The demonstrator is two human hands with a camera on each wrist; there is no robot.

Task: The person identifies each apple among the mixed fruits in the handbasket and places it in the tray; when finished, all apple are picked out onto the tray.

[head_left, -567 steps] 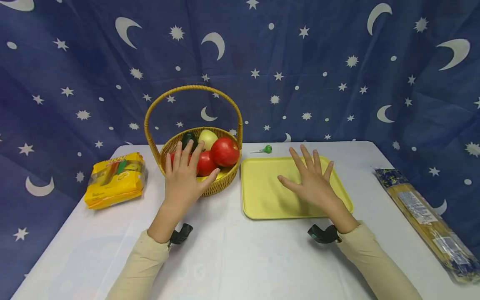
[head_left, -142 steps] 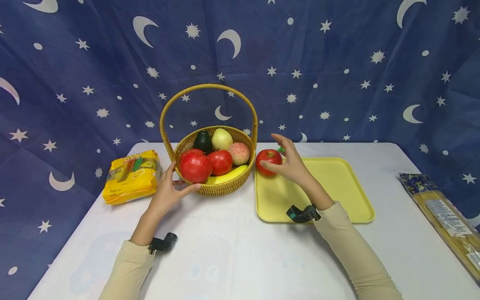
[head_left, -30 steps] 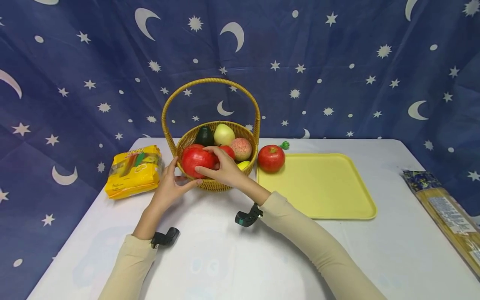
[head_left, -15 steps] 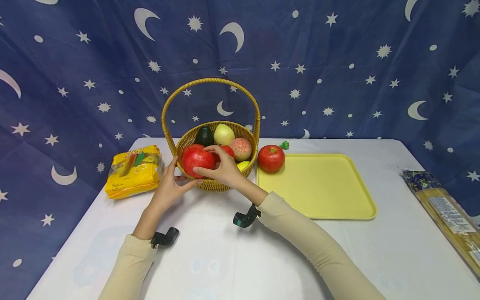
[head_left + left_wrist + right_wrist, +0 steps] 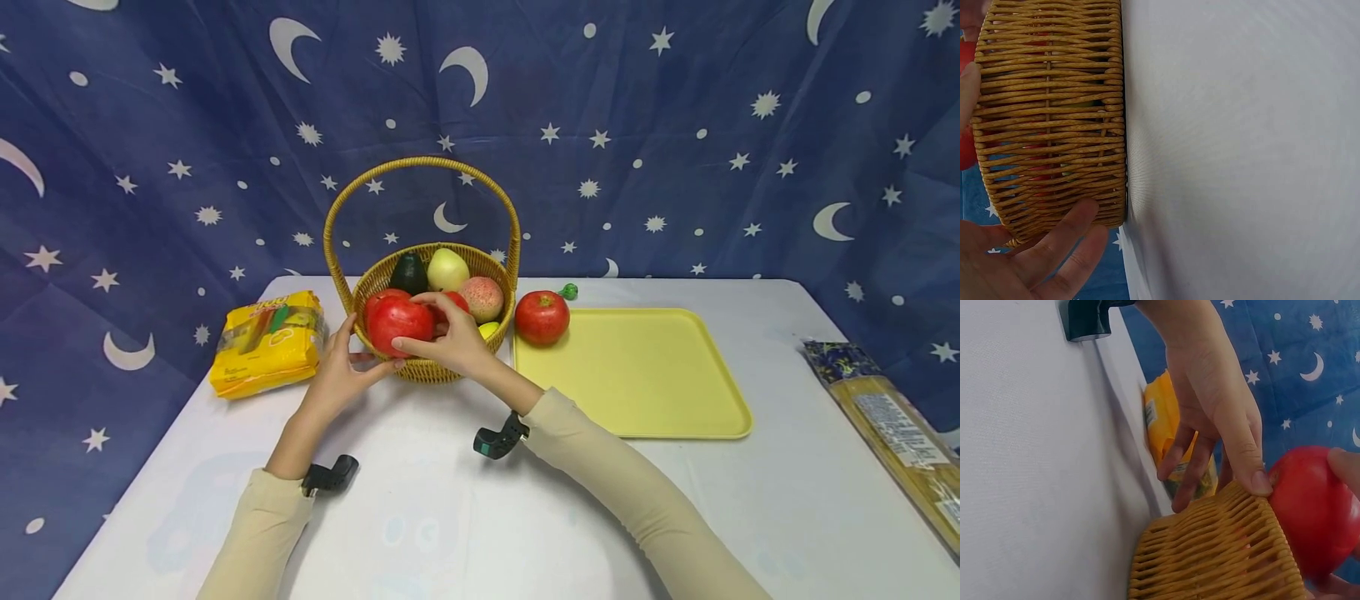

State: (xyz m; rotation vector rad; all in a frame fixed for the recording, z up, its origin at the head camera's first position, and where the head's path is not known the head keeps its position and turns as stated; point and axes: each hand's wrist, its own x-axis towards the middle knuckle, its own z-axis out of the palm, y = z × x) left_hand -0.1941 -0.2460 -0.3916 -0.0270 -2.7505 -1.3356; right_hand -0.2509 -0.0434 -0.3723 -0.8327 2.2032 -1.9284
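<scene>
My left hand [image 5: 333,379] grips the left front of the wicker basket [image 5: 427,372], thumb at the rim and other fingers against its side, as the left wrist view shows. From the right, my right hand [image 5: 463,343] holds a large, round, glossy red fruit [image 5: 397,323] at the basket's front left. In the right wrist view this red fruit [image 5: 1313,512] shows just beyond the basket rim. Around it in the basket are a dark avocado [image 5: 408,273], a pale green fruit [image 5: 447,268], a speckled peach [image 5: 482,298], smaller red fruits and a partly hidden banana [image 5: 487,330].
A red apple [image 5: 542,317] sits at the back left corner of the yellow tray [image 5: 637,375]. Behind it lies a green-headed lollipop [image 5: 569,291]. A yellow packet [image 5: 268,343] is left of the basket. A long pasta packet [image 5: 885,417] lies far right.
Earlier both hands were spread, and later the right was at the apple beside the tray. It has since crossed to the large red fruit, which has shifted slightly right in the last half second.
</scene>
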